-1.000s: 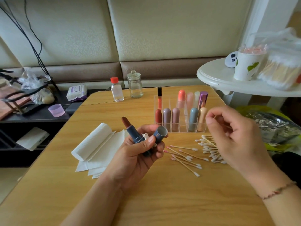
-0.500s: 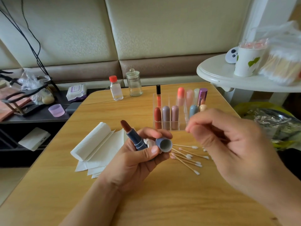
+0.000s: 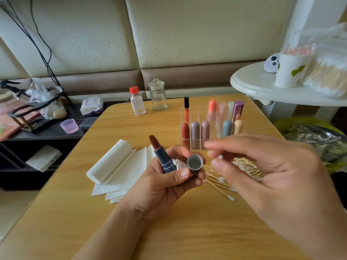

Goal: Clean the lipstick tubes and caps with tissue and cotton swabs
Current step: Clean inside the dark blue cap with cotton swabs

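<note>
My left hand [image 3: 165, 186] grips a dark blue lipstick tube [image 3: 164, 158] with its brown-red stick extended, tilted up to the left. The same hand also holds the matching blue-grey cap [image 3: 194, 162], open end toward me, with a bit of white tissue between them. My right hand [image 3: 266, 177] pinches a cotton swab [image 3: 220, 157]; its white tip points at the cap, a short gap away. Loose cotton swabs [image 3: 221, 182] lie on the table beneath the hands. Folded white tissue [image 3: 116, 166] lies to the left.
A clear organiser [image 3: 199, 145] holds several capped lipsticks behind the hands. A small red-capped bottle [image 3: 137, 101] and a glass jar [image 3: 158, 96] stand at the wooden table's [image 3: 187, 231] far edge. A white side table [image 3: 262, 87] with a paper cup is at right.
My right hand has come from the swab pile toward the cap, carrying a swab. My left hand turned the cap's opening more toward me.
</note>
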{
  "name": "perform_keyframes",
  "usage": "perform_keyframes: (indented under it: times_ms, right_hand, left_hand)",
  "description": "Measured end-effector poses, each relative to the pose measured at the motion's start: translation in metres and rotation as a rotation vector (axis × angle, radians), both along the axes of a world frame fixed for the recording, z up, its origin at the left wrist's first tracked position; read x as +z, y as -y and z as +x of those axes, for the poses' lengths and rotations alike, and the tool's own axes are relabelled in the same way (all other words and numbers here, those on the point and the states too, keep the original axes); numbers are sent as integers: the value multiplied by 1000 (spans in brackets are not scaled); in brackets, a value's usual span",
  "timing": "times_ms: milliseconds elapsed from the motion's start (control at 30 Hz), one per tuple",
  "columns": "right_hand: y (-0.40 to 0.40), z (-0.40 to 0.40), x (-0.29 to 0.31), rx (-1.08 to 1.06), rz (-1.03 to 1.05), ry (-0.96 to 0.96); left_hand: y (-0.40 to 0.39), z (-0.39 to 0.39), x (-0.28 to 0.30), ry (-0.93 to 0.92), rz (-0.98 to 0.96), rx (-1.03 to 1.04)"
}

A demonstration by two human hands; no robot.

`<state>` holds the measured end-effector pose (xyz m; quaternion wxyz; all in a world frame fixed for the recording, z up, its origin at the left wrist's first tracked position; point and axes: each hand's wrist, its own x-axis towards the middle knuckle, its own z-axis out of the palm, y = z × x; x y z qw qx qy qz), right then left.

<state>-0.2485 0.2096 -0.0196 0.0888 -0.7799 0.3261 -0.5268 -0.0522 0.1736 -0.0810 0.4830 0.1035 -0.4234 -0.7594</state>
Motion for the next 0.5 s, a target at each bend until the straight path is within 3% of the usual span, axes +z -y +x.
perform_keyframes:
  times_ms: [300, 433, 500]
  right_hand:
    - [-1, -2, 0, 70, 91, 416]
    - [3, -3, -6, 62, 134, 402]
    - [6, -7, -9, -42, 67, 227]
  left_hand:
    - [0, -1, 0, 44, 25, 37]
    - [-1, -1, 1, 64, 14, 42]
    - [-1, -1, 1, 81, 12, 51]
